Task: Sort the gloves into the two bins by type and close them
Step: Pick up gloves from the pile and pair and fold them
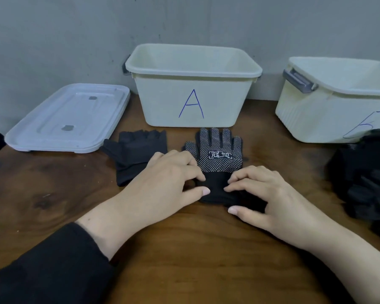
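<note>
Dotted glove (215,154) lies flat on the wooden table (53,194), palm side up, just in front of bin A (191,84), which stands open. Left hand (169,176) and right hand (266,191) both pinch its cuff with curled fingers. Plain glove (136,150) lies just left. Stacked lids (68,119) sit far left; second bin (338,102) and glove pile (369,183) right.
</note>
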Tool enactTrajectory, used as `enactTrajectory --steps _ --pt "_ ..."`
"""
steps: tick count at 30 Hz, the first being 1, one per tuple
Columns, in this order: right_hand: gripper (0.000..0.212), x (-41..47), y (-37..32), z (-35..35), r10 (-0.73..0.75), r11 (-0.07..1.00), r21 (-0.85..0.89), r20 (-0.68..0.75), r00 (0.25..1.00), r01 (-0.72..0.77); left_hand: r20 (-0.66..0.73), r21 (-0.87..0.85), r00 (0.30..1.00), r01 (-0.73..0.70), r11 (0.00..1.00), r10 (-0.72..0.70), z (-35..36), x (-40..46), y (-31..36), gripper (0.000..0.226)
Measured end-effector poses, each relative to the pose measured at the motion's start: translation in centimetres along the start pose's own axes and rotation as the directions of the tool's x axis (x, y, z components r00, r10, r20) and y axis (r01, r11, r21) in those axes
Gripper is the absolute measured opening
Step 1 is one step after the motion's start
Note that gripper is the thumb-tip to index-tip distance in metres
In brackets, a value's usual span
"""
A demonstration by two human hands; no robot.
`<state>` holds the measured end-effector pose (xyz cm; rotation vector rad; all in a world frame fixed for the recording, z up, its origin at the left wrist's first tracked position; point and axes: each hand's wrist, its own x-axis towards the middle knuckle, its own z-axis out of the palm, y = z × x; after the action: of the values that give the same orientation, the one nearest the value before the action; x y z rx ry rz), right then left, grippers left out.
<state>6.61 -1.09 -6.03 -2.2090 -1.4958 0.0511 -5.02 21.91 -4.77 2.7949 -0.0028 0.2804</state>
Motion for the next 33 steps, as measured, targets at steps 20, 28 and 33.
enactTrajectory --steps 20,28,33 --pt "0.035 0.4 -1.1 -0.3 0.054 0.998 0.034 -0.004 0.999 -0.054 -0.030 0.008 0.994 -0.108 0.994 0.108 0.5 -0.2 1.5 0.036" --pt "0.016 1.3 -1.0 0.4 0.062 0.993 0.108 -0.159 0.985 -0.045 -0.062 0.007 0.996 -0.067 0.998 0.067 0.4 -0.2 1.7 0.039" --pt "0.018 2.0 -0.9 -0.1 0.212 0.953 0.255 -0.177 0.961 -0.163 -0.178 -0.123 0.982 0.040 0.992 -0.062 0.5 0.6 2.1 0.018"
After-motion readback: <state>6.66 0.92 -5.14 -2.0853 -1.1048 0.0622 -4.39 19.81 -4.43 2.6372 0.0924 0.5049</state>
